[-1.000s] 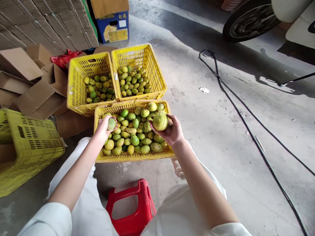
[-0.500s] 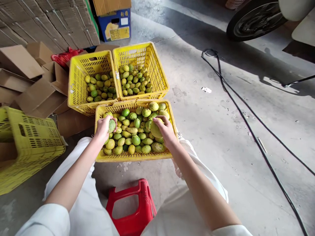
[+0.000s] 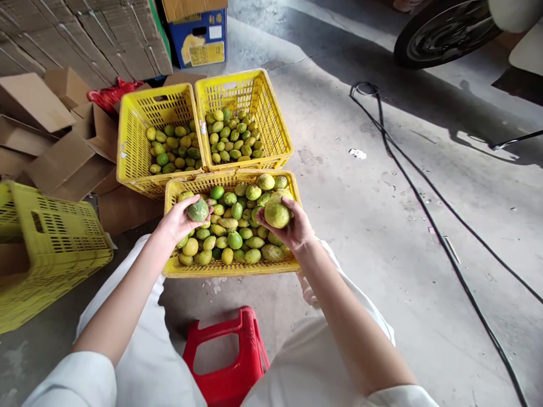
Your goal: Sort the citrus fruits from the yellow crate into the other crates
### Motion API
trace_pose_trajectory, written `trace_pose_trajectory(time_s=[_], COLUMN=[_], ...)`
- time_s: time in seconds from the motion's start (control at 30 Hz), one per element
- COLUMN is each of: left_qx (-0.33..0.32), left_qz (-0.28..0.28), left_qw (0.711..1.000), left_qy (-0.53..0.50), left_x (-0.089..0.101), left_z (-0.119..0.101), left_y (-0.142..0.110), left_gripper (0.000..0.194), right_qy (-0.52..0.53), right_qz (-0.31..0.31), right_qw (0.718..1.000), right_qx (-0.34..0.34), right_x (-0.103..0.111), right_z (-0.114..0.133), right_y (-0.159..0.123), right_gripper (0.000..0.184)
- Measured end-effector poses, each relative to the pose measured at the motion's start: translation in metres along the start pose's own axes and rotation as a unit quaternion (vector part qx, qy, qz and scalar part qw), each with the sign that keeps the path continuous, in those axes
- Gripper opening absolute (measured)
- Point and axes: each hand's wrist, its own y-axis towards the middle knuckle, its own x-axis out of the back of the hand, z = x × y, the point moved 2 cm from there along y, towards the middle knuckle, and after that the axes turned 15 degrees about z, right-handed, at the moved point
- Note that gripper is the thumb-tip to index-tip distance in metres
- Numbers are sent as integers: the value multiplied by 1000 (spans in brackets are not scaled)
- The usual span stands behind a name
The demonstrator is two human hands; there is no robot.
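Large round yellow-green fruit (image 3: 277, 213) being grasped in right hand (image 3: 297, 227), small round mottled-green fruit (image 3: 197, 210) in left hand (image 3: 180, 219); one per hand, both being held above front yellow slatted plastic crate (image 3: 231, 272). Dozens of green and yellow oval fruits (image 3: 235, 240) being contained there; fewer being contained in rear-left yellow plastic crate (image 3: 134, 127) and rear-right yellow plastic crate (image 3: 272, 124). Fourth crate (image 3: 68, 229), yellow-green plastic, being seen at far left.
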Motion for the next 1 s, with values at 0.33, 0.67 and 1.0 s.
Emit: trace_pose_trajectory(time_s=[0.33,0.67,1.0], left_qx=[-37,-23,8], left_qz=[-44,4,-74], left_qw=[996,998,997], left_qy=[-65,-65,-26], left_x=[1,-1,-5], left_z=[-3,-2,4], left_y=[-1,0,1], left_gripper=[18,15,12], right_qy=[16,74,80], right_qz=[15,62,42], right_qw=[1000,995,995], right_qx=[21,-13,-40], right_x=[-9,-10,-17], right_z=[2,-4,-3], right_y=[-1,-2,-4], right_gripper=[17,29,27])
